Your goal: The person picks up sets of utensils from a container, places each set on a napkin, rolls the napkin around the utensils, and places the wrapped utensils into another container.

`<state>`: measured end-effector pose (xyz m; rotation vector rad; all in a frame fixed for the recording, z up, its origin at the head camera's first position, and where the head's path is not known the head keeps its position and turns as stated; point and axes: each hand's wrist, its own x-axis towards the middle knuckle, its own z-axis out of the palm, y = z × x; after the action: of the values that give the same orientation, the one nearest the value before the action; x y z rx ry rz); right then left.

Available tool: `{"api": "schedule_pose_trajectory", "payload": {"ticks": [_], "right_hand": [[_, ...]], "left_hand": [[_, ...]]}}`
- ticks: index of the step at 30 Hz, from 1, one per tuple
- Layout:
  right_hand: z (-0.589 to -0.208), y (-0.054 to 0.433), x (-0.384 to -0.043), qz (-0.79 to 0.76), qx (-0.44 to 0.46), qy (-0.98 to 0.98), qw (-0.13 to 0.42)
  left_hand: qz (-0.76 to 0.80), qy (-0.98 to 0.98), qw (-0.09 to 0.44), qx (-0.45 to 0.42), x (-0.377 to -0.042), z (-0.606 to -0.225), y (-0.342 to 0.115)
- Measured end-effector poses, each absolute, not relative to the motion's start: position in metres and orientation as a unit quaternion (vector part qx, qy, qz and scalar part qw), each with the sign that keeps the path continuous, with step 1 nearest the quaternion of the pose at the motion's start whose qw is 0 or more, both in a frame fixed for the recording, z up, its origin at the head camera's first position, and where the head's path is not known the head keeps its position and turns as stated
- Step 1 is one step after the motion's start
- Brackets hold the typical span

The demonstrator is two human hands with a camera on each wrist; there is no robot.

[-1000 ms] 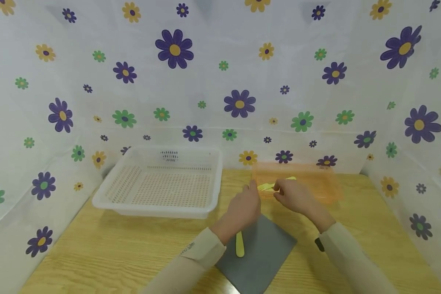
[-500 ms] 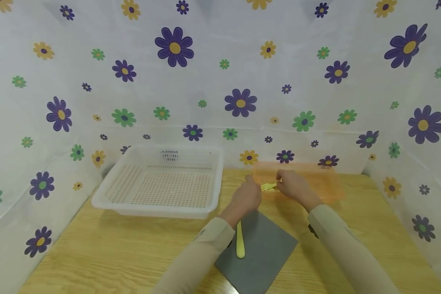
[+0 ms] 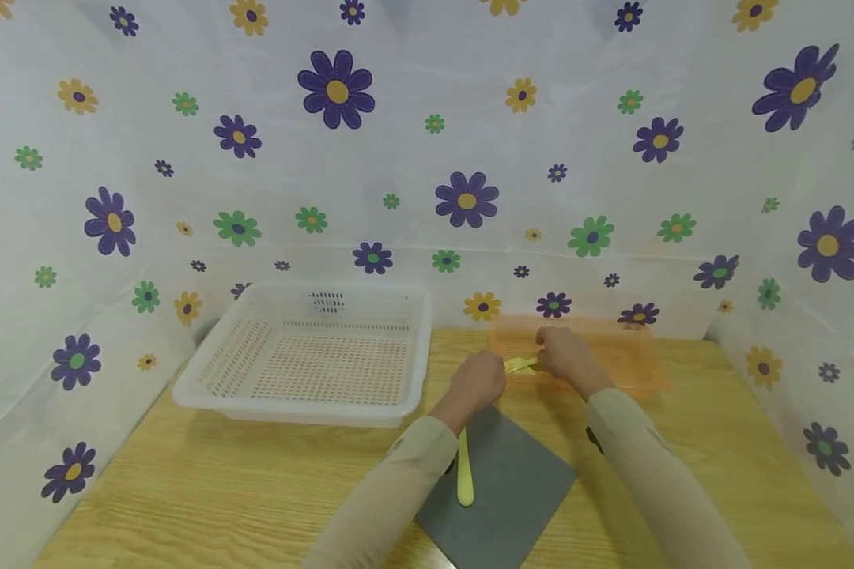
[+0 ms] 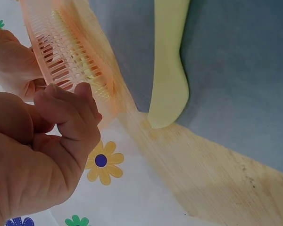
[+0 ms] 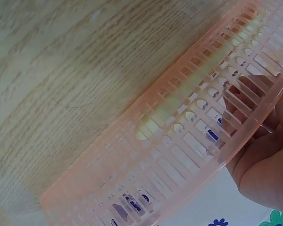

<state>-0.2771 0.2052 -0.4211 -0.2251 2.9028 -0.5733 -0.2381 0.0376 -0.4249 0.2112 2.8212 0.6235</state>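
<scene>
A pale yellow fork (image 3: 518,364) lies inside an orange slatted basket (image 3: 615,367), its handle hidden by my right hand in the head view. My left hand (image 3: 478,381) curls its fingers at the basket's near left corner. In the left wrist view, the left hand (image 4: 52,136) overlaps the basket's end. My right hand (image 3: 568,359) dips over the near rim into the basket. Through the slats, the right hand (image 5: 254,101) shows bent fingers above the fork (image 5: 179,101); I cannot tell what they touch.
A grey square mat (image 3: 512,490) lies in front on the wooden table (image 3: 256,490), with a yellow knife (image 3: 466,474) on it under my left forearm. A white perforated basket (image 3: 406,415) stands at the left. Flowered sheeting (image 3: 384,158) walls the back and sides.
My left hand has drawn slightly down from its higher position at the basket's corner. My right hand has shifted a little right and farther in, now covering the fork's handle end.
</scene>
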Motion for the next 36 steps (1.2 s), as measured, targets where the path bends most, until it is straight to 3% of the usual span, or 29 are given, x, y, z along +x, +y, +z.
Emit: {"api": "schedule_pose_trajectory", "payload": {"ticks": [14,23,36], "right_hand": [[-0.434,0.215,-0.285,-0.155,-0.079,0.981,0.088],[-0.437,0.215,-0.286,-0.166,-0.083,0.978,0.092],[-0.436,0.211,-0.290,-0.115,-0.117,0.982,0.094]], "left_hand": [[0.238,0.962,0.117,0.070,-0.238,-0.421,0.038],[0.274,0.957,0.083,0.056,-0.241,-0.424,0.038],[0.280,0.954,0.094,0.051,-0.243,-0.425,0.040]]}}
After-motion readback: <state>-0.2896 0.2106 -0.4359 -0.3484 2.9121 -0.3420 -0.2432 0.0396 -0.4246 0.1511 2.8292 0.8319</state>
